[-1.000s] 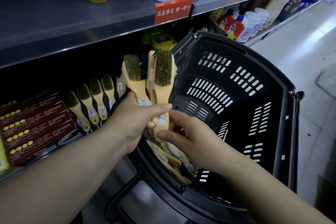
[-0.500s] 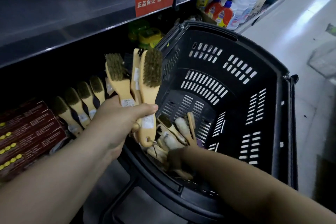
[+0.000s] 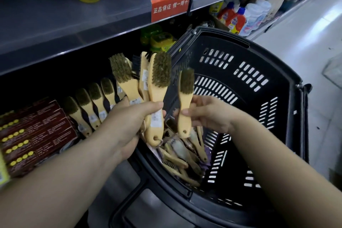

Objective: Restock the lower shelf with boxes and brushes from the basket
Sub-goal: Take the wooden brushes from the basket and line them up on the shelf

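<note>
My left hand (image 3: 127,126) grips a bunch of wooden-handled brushes (image 3: 157,87), bristles pointing up, over the near left rim of the black basket (image 3: 288,102). My right hand (image 3: 207,114) pinches a single brush (image 3: 185,98) by its handle, held upright just right of the bunch. Several more brushes (image 3: 185,155) lie in a heap at the basket's bottom. On the lower shelf stands a row of brushes (image 3: 92,102), with dark red boxes (image 3: 35,135) stacked to their left.
The grey upper shelf (image 3: 55,24) overhangs the lower one and carries bottles and an orange price tag (image 3: 170,5). Green items (image 3: 157,39) sit behind the basket. More bottles (image 3: 238,18) stand farther right. White aisle floor (image 3: 305,52) runs on the right.
My right hand came up out of the basket holding one brush and now holds it next to the bunch. The left hand still holds its bunch in place.
</note>
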`<state>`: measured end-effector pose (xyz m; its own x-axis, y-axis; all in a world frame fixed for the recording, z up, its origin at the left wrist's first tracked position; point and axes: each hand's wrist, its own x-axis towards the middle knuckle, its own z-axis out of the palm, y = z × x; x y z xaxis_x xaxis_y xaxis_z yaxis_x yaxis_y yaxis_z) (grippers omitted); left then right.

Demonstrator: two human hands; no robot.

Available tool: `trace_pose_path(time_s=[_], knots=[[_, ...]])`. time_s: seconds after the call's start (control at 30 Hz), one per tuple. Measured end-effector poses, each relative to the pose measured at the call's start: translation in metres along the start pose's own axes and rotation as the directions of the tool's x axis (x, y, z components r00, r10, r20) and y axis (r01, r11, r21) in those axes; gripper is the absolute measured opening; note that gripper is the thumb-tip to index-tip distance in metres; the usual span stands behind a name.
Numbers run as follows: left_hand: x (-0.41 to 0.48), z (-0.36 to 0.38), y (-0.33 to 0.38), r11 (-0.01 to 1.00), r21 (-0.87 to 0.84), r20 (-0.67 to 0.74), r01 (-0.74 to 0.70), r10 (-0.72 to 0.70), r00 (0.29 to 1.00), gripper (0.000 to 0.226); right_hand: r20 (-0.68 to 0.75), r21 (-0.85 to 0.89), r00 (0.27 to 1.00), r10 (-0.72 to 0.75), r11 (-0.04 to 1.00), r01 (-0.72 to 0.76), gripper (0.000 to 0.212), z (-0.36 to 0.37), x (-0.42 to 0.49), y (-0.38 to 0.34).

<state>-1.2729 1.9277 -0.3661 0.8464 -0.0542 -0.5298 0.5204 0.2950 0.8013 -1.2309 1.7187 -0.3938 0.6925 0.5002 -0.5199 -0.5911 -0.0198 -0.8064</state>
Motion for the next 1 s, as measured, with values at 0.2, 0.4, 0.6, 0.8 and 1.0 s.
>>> trace_pose_path(time_s=[0.2, 0.4, 0.6, 0.8, 1.0], knots=[[-0.006, 0.005, -0.001, 0.996, -0.067, 0.051, -0.061, 0.065, 0.997, 0.046, 0.123, 0.077, 0.980, -0.153, 0.987, 0.144, 0.032, 0.035, -0.022, -0.027], [-0.010, 0.004, 0.000, 0.996, -0.017, 0.140, -0.092, 0.093, 0.986, 0.074, 0.043, -0.023, 0.985, -0.169, 0.985, 0.170, 0.030, 0.048, -0.015, -0.023], [-0.010, 0.000, 0.000, 0.991, 0.001, 0.249, -0.136, 0.131, 0.960, 0.076, 0.000, -0.105, 0.977, -0.211, 0.972, 0.210, 0.028, 0.049, -0.013, -0.020], [-0.010, 0.002, -0.002, 0.981, -0.009, 0.200, -0.194, 0.192, 0.961, 0.079, -0.052, 0.022, 0.967, -0.248, 0.968, 0.249, 0.025, 0.064, -0.010, -0.018], [-0.010, 0.005, -0.001, 0.981, -0.038, 0.120, -0.191, 0.194, 0.974, 0.072, -0.247, 0.238, 0.953, -0.176, 0.942, 0.236, 0.011, 0.077, -0.003, -0.020]])
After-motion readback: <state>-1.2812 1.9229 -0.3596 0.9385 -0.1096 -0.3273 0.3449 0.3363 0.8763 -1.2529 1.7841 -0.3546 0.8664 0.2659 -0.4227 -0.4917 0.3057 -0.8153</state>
